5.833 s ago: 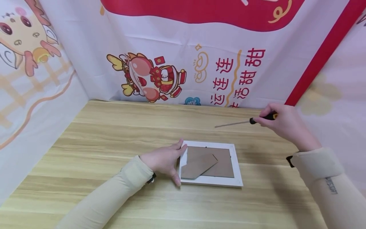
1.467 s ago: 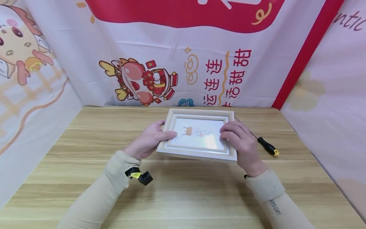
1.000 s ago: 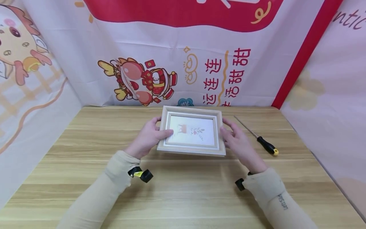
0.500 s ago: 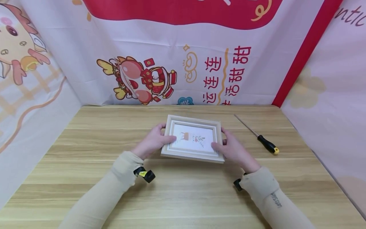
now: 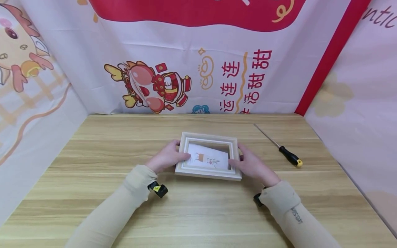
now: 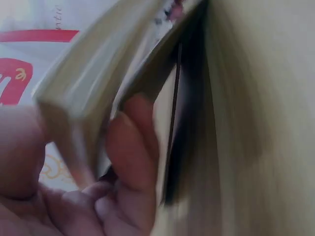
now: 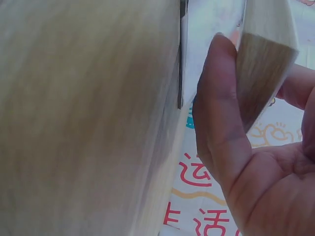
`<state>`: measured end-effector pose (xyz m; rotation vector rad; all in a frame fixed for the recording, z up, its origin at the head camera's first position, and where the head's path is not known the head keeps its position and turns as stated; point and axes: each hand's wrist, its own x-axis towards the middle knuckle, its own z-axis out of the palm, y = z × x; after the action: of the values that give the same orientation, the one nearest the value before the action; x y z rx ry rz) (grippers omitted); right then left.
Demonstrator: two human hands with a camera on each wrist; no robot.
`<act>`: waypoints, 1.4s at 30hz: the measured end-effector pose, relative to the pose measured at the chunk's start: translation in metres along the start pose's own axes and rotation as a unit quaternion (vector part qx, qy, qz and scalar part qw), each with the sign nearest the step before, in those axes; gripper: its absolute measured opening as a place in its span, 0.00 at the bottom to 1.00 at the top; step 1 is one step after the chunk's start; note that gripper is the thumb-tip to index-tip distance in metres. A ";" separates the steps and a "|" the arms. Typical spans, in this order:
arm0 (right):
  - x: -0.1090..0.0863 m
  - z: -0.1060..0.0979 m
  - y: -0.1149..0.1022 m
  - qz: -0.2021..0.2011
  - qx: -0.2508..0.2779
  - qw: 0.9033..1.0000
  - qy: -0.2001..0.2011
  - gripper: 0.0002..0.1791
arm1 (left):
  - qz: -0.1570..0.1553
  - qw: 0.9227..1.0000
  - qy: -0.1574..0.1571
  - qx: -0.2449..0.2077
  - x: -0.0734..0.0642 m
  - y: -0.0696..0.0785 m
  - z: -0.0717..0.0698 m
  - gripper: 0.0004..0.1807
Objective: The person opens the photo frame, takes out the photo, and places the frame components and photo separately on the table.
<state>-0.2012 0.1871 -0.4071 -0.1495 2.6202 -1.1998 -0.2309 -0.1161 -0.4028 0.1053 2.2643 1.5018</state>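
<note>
A cream picture frame (image 5: 208, 136), face up and slightly tilted, is held by both hands. My left hand (image 5: 167, 157) grips its left side, thumb over the front and fingers beneath. On the right side my right hand (image 5: 253, 166) grips likewise. Through the opening a white picture (image 5: 204, 159) with an orange animal and a leafy sprig sits askew, bare wood showing above it. In the left wrist view a thin dark-edged sheet (image 6: 175, 103) hangs apart below the frame (image 6: 83, 78). The right wrist view shows a thin sheet edge (image 7: 183, 64) below the frame too.
A screwdriver (image 5: 289, 155) with a black and yellow handle lies on the wooden table (image 5: 198, 213), right of the hands, its tip pointing to the back. Printed white cloth (image 5: 173, 38) hangs behind the table and along both sides.
The screwdriver went from the right hand onto the table, and the frame was turned face up. Lately the frame was lowered toward the table, and the picture dropped askew from its opening.
</note>
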 end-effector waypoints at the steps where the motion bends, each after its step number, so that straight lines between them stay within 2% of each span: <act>1: 0.000 0.000 -0.001 0.001 -0.005 1.000 -0.003 0.45 | -0.003 1.000 -0.001 0.023 -0.002 -0.001 -0.001 0.36; 3: -0.001 0.001 -0.003 0.000 -0.012 1.000 -0.009 0.45 | -0.003 0.997 -0.002 0.082 -0.006 -0.001 -0.003 0.35; 6: -0.001 0.001 -0.006 -0.003 -0.019 1.000 -0.016 0.44 | 0.006 0.985 0.004 0.172 -0.014 0.002 -0.005 0.32; 9: -0.001 0.001 -0.006 -0.008 -0.021 1.000 -0.021 0.43 | 0.014 0.975 0.010 0.220 -0.018 0.004 -0.007 0.29; 11: -0.001 0.000 -0.006 -0.011 -0.018 1.000 -0.024 0.43 | 0.016 0.972 0.011 0.233 -0.019 0.005 -0.008 0.27; 17: -0.003 -0.001 -0.008 -0.017 -0.001 0.999 -0.033 0.43 | 0.027 0.968 0.017 0.248 -0.019 0.008 -0.013 0.24; 21: -0.004 -0.004 -0.012 -0.025 0.001 0.999 -0.032 0.41 | 0.033 0.971 0.023 0.234 -0.020 0.010 -0.015 0.21; 26: -0.007 -0.011 -0.015 -0.043 0.006 0.999 -0.017 0.38 | 0.048 0.975 0.026 0.215 -0.022 0.013 -0.016 0.18; 32: -0.010 -0.026 -0.018 -0.039 0.014 0.999 0.019 0.34 | 0.076 0.973 0.029 0.215 -0.027 0.021 -0.012 0.18; 34: -0.012 -0.032 -0.018 -0.042 0.013 0.998 0.035 0.31 | 0.095 0.971 0.028 0.218 -0.031 0.025 -0.008 0.17; 38: -0.018 -0.049 -0.017 -0.035 -0.039 0.995 0.080 0.26 | 0.158 0.964 0.009 0.213 -0.041 0.035 0.004 0.14; 42: -0.027 -0.072 -0.010 -0.020 -0.036 0.994 0.101 0.22 | 0.239 0.946 -0.039 0.214 -0.052 0.043 0.021 0.15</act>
<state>-0.1949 0.2387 -0.3494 -0.0988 2.8493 -1.1891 -0.1823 -0.0950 -0.3558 0.8792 2.5781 1.1452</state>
